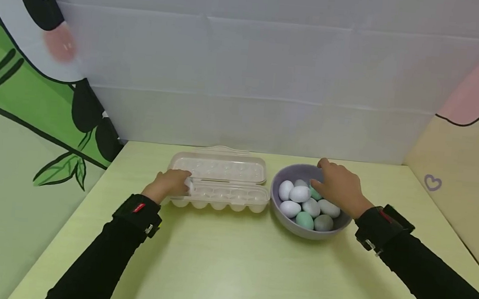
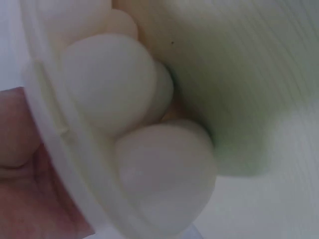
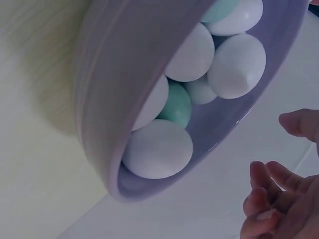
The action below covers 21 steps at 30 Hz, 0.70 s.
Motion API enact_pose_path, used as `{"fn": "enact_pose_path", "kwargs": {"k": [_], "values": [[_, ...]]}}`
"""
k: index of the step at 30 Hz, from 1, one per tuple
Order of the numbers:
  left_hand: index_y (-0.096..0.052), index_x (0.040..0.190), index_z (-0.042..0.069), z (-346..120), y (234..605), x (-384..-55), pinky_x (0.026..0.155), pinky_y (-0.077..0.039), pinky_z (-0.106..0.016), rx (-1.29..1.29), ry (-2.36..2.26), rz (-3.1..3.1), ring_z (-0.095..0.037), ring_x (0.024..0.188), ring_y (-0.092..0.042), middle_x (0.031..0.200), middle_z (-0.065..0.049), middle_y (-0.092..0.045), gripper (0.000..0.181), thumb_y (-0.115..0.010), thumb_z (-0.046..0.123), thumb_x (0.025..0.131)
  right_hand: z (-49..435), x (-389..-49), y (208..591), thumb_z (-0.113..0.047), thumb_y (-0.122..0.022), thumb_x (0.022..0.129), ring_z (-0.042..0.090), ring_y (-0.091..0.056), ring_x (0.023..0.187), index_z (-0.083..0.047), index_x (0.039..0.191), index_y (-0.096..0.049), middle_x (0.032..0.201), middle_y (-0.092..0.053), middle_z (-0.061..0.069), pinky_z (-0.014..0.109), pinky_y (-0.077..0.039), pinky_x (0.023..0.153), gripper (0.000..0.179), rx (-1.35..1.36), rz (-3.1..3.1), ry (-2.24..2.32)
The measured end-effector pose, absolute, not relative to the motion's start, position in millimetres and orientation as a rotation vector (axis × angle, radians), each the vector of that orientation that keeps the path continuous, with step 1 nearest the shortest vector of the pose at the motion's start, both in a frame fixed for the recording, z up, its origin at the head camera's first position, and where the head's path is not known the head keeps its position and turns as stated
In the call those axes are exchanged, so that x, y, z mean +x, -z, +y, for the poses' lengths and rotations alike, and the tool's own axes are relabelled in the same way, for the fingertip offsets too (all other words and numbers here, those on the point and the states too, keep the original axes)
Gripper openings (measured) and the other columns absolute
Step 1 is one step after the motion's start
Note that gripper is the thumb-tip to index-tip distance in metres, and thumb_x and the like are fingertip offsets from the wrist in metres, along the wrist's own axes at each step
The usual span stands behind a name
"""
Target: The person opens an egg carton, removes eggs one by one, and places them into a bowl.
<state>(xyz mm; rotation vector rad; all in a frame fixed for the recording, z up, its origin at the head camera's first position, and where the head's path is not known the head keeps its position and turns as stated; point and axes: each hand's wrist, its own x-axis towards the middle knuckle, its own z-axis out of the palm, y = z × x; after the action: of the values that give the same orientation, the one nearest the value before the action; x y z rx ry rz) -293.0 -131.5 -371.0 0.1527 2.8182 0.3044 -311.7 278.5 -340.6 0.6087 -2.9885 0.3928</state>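
Observation:
My left hand (image 1: 171,183) reaches over the left end of a clear plastic egg carton (image 1: 229,193), whose hinged lid (image 1: 221,167) stands open behind it. A white egg (image 1: 189,186) shows at its fingertips, partly hidden by the fingers. In the left wrist view, the rounded cups (image 2: 112,82) of the carton face the camera, with the hand behind the rim. My right hand (image 1: 340,187) is over the right side of a purple bowl (image 1: 290,226). Thumb and fingers are spread apart with nothing between them in the right wrist view. White, green and grey eggs (image 3: 158,149) fill the bowl.
Carton and bowl stand side by side on a pale wood-look table (image 1: 229,262), close to its back edge. A light panel (image 1: 250,74) rises behind them. Printed cartoon panels (image 1: 468,179) flank the table.

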Motion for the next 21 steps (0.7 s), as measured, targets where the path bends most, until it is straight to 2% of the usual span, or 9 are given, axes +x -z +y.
{"fn": "enact_pose_path", "kwargs": {"k": [4, 7, 10, 14, 21], "values": [[-0.056, 0.106, 0.003, -128.1, 378.9, -296.5, 0.092, -0.021, -0.068, 0.121, -0.272, 2.876, -0.036, 0.102, -0.05, 0.109, -0.017, -0.057, 0.026, -0.059, 0.017, 0.084, 266.4, -307.1, 340.6, -0.03, -0.056, 0.086, 0.019, -0.052, 0.064, -0.004, 0.112, -0.045, 0.088, -0.058, 0.011, 0.032, -0.037, 0.044, 0.038, 0.661, -2.946, -0.404], [-0.058, 0.098, 0.002, -127.6, 382.7, -297.8, 0.09, -0.023, -0.069, 0.116, -0.291, 2.921, -0.035, 0.096, -0.052, 0.101, -0.016, -0.059, 0.023, -0.064, 0.017, 0.082, 259.0, -304.5, 341.7, -0.031, -0.053, 0.088, 0.018, -0.051, 0.064, -0.005, 0.114, -0.045, 0.087, -0.059, 0.01, 0.031, -0.036, 0.043, 0.038, 0.686, -2.934, -0.414], [-0.058, 0.101, 0.0, -128.9, 385.1, -297.0, 0.087, -0.03, -0.064, 0.149, -0.343, 2.968, -0.034, 0.094, -0.052, 0.099, -0.017, -0.056, 0.028, -0.066, 0.015, 0.079, 252.2, -302.1, 342.2, -0.032, -0.053, 0.089, 0.017, -0.051, 0.064, -0.006, 0.116, -0.045, 0.086, -0.059, 0.008, 0.03, -0.035, 0.043, 0.039, 0.71, -2.924, -0.424], [-0.054, 0.106, -0.004, -128.5, 385.1, -294.6, 0.082, -0.04, -0.052, 0.219, -0.473, 3.062, -0.035, 0.091, -0.049, 0.098, -0.02, -0.05, 0.034, -0.067, 0.01, 0.078, 244.6, -300.0, 341.4, -0.033, -0.053, 0.089, 0.016, -0.05, 0.063, -0.005, 0.117, -0.045, 0.089, -0.059, 0.01, 0.029, -0.034, 0.042, 0.04, 0.749, -2.905, -0.435], [-0.053, 0.108, -0.007, -110.8, 363.3, -284.9, 0.08, -0.046, -0.044, 0.349, -1.051, 3.043, -0.033, 0.093, -0.051, 0.104, -0.022, -0.05, 0.035, -0.067, 0.004, 0.078, 233.1, -300.9, 343.7, -0.037, -0.052, 0.088, 0.016, -0.051, 0.065, -0.007, 0.115, -0.047, 0.085, -0.059, 0.007, 0.029, -0.038, 0.046, 0.041, 0.812, -2.84, -0.395]]}}
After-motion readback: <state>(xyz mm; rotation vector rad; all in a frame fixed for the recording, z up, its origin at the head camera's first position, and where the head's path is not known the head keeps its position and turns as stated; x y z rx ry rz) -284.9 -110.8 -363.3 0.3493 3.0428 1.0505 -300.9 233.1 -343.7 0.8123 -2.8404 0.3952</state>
